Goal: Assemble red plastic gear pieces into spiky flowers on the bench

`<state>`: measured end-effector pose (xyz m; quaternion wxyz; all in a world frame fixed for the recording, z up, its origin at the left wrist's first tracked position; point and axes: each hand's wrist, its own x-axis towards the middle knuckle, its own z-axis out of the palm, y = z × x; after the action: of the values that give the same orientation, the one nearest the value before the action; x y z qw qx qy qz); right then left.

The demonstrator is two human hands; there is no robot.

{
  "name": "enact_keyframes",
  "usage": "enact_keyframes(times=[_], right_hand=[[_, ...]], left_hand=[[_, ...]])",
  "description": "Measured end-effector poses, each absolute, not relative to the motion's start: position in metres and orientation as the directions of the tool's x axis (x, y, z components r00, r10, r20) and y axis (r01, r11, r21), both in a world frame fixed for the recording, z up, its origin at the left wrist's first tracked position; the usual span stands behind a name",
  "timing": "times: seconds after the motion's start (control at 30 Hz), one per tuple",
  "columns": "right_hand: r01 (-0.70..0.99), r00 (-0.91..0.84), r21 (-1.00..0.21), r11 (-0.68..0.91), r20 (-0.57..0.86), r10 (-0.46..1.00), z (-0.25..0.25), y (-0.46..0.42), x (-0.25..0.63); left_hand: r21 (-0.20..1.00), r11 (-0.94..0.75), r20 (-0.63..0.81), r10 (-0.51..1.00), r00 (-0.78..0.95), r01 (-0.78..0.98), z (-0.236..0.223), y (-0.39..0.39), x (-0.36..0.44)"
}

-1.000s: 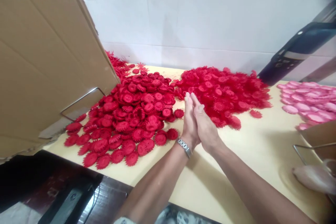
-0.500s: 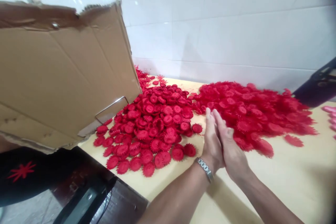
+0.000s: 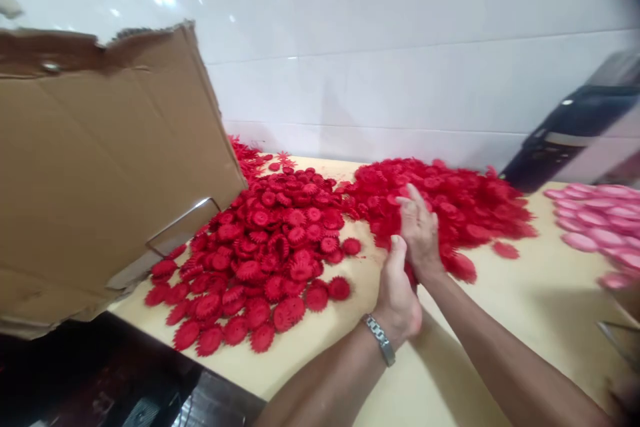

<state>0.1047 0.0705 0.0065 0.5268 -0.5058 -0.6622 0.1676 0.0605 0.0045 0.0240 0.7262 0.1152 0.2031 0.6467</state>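
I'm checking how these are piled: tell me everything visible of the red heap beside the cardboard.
The heap is a mound of many deep-red, round pieces with toothed rims, some cupped, perhaps fabric. They overlap at varied tilts, piled higher toward the middle, with a few straggling at the edges. It rests on the pale yellow tabletop, its back right edge seeming to meet another red heap. The left hand and right hand are apart from it.
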Motion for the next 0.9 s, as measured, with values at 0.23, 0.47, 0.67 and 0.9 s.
enact_keyframes(times=[0.23,0.47,0.67,0.9], right_hand=[[0.254,0.131,-0.933,0.257,0.296,0.946,0.031,0.072,0.12],[0.165,-0.067,-0.976,0.14,0.13,0.989,0.044,0.031,0.141],[0.37,-0.118,-0.856,0.36,0.341,0.933,0.032,0.014,0.155],[0.413,-0.144,-0.812,0.413,0.389,0.91,0.037,0.01,0.155]], left_hand=[[0.34,0.314,-0.381,0.908,0.175,-0.887,0.024,0.015,0.053],[0.45,0.323,-0.294,0.934,0.203,-0.833,0.038,0.02,0.034],[0.632,0.199,-0.249,0.967,0.047,-0.749,0.032,0.02,0.036],[0.757,0.106,-0.227,0.968,-0.108,-0.645,0.026,0.025,0.033]])
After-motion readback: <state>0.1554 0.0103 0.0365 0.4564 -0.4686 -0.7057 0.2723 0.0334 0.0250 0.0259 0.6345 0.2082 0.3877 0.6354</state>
